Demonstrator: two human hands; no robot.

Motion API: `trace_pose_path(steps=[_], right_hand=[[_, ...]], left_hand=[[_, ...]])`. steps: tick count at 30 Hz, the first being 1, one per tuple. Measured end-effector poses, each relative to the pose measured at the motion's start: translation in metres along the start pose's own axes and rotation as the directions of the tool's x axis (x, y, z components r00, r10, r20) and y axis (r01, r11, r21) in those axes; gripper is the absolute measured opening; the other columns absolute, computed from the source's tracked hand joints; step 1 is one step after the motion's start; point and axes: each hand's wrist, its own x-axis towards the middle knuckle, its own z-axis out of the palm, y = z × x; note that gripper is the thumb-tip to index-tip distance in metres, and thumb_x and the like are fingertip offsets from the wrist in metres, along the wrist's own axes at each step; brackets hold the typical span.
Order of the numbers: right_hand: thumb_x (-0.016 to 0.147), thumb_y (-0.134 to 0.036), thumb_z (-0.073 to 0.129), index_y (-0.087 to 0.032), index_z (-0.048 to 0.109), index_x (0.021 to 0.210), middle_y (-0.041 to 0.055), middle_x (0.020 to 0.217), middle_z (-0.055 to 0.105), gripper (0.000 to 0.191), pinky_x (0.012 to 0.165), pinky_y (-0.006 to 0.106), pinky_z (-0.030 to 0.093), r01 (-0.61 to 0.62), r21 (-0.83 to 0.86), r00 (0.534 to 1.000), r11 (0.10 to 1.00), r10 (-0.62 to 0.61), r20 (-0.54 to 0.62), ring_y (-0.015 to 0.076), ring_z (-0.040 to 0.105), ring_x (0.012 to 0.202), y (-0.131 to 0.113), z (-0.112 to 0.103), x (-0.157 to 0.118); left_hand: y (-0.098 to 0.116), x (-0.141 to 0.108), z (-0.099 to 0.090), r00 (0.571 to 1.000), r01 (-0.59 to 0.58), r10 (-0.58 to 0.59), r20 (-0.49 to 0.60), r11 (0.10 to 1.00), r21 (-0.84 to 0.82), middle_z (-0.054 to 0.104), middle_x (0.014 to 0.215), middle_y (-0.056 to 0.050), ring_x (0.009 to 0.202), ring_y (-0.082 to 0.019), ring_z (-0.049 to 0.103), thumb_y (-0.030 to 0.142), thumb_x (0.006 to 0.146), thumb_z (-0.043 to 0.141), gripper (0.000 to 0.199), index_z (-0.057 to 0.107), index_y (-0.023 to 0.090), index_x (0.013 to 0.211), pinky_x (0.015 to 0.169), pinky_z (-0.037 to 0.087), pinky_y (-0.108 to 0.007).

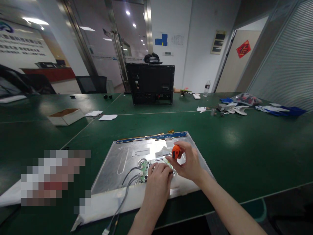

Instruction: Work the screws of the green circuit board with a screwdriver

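Note:
A silver metal panel [124,153] lies on the green table, with a blue circuit strip [158,137] along its far edge. On its middle sits a green circuit board [144,171] with grey and black cables [127,192] running off toward the near left. My right hand [188,161] is closed round an orange and black screwdriver [176,152], held upright with its shaft down at the board's right end. My left hand [158,176] rests over the board, fingers bent together near the shaft; whatever it may hold is hidden.
A black monitor-like unit [153,84] stands beyond the panel, and another person's hand [186,88] shows beside it. An open box [66,117] and papers [108,117] lie at left. Right of centre are a bottle [206,88], white gloves [241,110] and plastic bags [246,99].

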Motion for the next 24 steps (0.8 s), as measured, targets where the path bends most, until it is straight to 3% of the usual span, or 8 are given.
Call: trace_pose_path(steps=[4, 11, 24], right_hand=[[0.083, -0.027, 0.061, -0.021, 0.039, 0.115, -0.0027, 0.072, 0.058, 0.04, 0.049, 0.023, 0.045, -0.007, 0.0, 1.0, 1.0, 0.007, 0.008, 0.0105, 0.053, 0.052, 0.001, 0.0008, -0.0015], [0.084, -0.024, 0.06, -0.02, 0.041, 0.116, 0.0002, 0.078, 0.06, 0.038, 0.049, 0.021, 0.047, 0.043, 0.009, 0.995, 0.999, -0.042, -0.087, 0.0094, 0.053, 0.054, -0.0018, -0.0024, 0.0005], [0.084, -0.027, 0.06, -0.021, 0.041, 0.116, -0.0011, 0.076, 0.06, 0.037, 0.049, 0.021, 0.047, 0.047, 0.009, 0.995, 0.999, -0.046, -0.088, 0.0093, 0.053, 0.053, -0.0023, -0.0032, 0.0016]], left_hand=[[-0.0002, -0.0001, 0.0005, 1.0, 0.002, -0.001, 0.002, 1.0, -0.006, 0.065, 0.089, -0.003, 0.088, -0.023, 0.058, 0.003, 0.078, 0.057, 0.017, 0.062, 0.02, 0.081, 0.088, 0.04, -0.041], [-0.0002, 0.0004, -0.0014, 1.0, -0.005, 0.006, 0.015, 1.0, -0.027, 0.064, 0.085, -0.002, 0.086, -0.023, 0.058, 0.005, 0.079, 0.056, 0.015, 0.061, 0.02, 0.077, 0.088, 0.039, -0.042], [0.0004, -0.0013, -0.0027, 1.0, -0.007, 0.008, 0.006, 0.999, -0.052, 0.064, 0.087, -0.002, 0.087, -0.022, 0.058, 0.004, 0.078, 0.054, 0.017, 0.06, 0.02, 0.08, 0.09, 0.038, -0.043]])
